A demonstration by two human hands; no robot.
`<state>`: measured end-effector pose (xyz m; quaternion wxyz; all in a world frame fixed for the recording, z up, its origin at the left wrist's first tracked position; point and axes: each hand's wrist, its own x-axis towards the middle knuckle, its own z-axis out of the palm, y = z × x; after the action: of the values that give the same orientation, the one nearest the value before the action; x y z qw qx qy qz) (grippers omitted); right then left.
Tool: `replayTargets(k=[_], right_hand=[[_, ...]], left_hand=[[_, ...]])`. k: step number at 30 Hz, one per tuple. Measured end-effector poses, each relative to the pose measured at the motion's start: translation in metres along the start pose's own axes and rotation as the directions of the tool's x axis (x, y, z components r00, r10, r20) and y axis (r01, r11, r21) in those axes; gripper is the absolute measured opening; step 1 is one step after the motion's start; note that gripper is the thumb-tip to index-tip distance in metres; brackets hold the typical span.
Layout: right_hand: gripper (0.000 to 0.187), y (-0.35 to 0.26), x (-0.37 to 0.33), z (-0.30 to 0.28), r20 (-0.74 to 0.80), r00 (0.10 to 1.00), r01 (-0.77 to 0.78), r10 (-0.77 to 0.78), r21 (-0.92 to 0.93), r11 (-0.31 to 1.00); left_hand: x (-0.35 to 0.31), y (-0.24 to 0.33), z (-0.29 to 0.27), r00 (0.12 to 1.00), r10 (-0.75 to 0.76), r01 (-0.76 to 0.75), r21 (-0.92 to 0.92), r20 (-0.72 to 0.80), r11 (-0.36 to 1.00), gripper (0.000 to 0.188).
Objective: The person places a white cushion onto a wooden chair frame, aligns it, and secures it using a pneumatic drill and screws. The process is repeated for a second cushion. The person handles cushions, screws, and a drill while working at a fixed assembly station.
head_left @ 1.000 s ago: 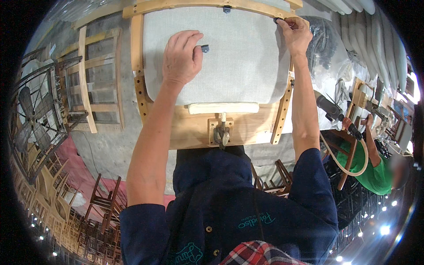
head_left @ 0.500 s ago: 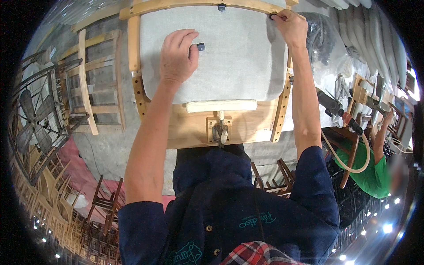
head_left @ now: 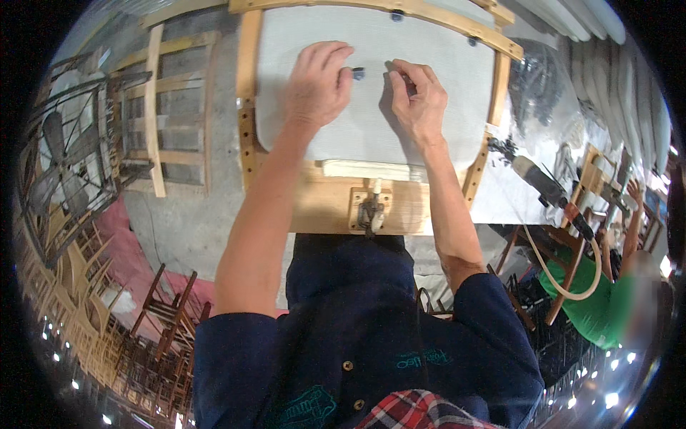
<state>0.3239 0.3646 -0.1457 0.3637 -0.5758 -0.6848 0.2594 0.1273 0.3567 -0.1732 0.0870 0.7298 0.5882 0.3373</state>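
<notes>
A light grey woven panel (head_left: 300, 136) with rounded lower corners lies within a wooden frame (head_left: 248, 68) in front of me. My left hand (head_left: 318, 86) is over its left half, palm down, fingers bent. At that thumb's tip a small dark blue piece (head_left: 359, 73) sticks out; the rest of it is hidden by the hand. Over the panel's middle, my right hand (head_left: 419, 96) has its thumb and fingers drawn together, with something tiny and dark at the tips. One dark piece (head_left: 396, 15) sits at the frame's top bar, another (head_left: 472, 41) farther right along it.
A pale padded strip (head_left: 371, 170) and a toggle clamp (head_left: 371, 213) lie at the near edge. Right of the frame are a power tool (head_left: 539, 179) with a hose and clear plastic sheeting (head_left: 543, 93). A co-worker in green (head_left: 589, 304) is beyond. A fan (head_left: 64, 146) stands left.
My right hand has come from the frame's upper right corner to the panel's middle, leaving a dark piece at the bar. My left hand stays by its dark blue piece. The view has shifted.
</notes>
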Motion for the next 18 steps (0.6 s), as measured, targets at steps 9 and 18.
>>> replayTargets(k=[9, 18], right_hand=[[0.013, -0.011, 0.035, 0.028, 0.203, 0.939, 0.285, -0.276, -0.017, 0.958], [0.009, -0.038, 0.117, 0.103, 0.103, 0.881, 0.467, -0.462, -0.039, 0.883]], left_hand=[[-0.005, -0.001, 0.002, 0.995, -0.046, 0.048, 0.021, -0.083, 0.999, 0.029], [-0.006, 0.001, -0.001, 0.994, -0.105, 0.107, 0.058, -0.037, 0.993, 0.021]])
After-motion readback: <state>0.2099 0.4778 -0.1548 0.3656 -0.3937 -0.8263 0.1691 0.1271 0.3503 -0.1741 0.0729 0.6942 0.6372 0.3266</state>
